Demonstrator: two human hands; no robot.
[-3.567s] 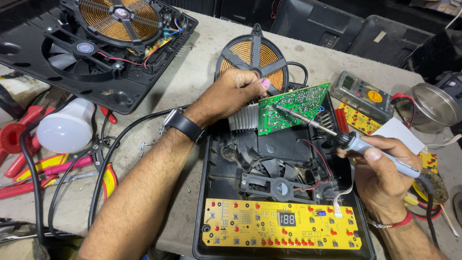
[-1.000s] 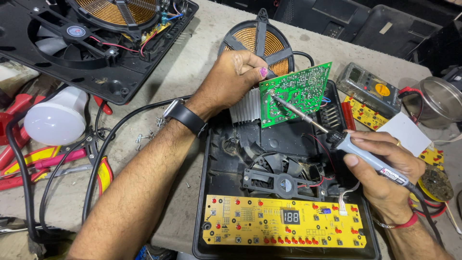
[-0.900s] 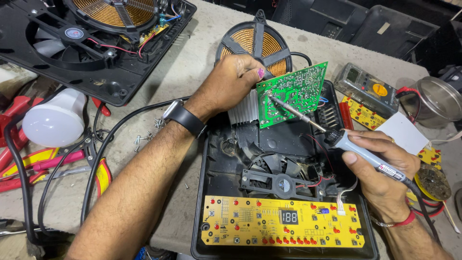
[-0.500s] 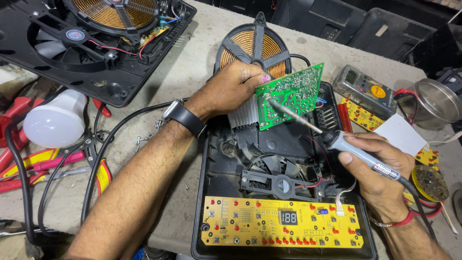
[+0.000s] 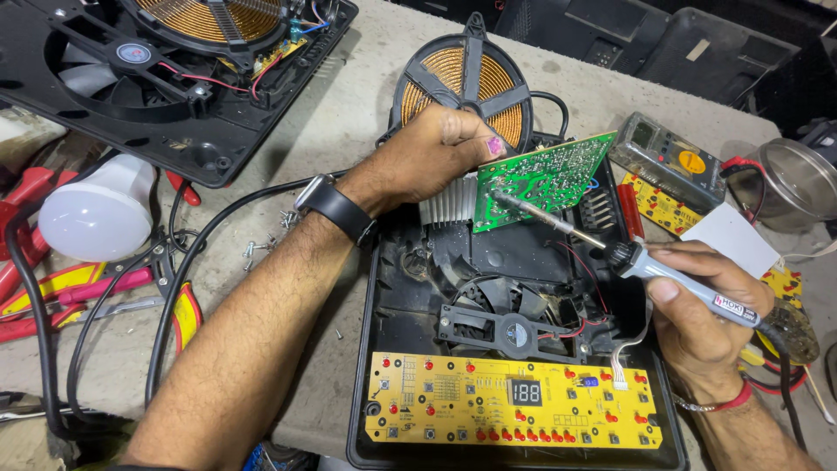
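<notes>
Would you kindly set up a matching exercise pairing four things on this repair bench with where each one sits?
Things:
1. green circuit board
2. soldering iron
3. white bulb
4. yellow control panel

Places:
A. far left of the bench, beside red-handled tools
B. held tilted up by the left hand
C. flat at the near end of the open black casing
D. gripped in the right hand, tip on the board

Pairs: 1-B, 2-D, 3-A, 4-C
</notes>
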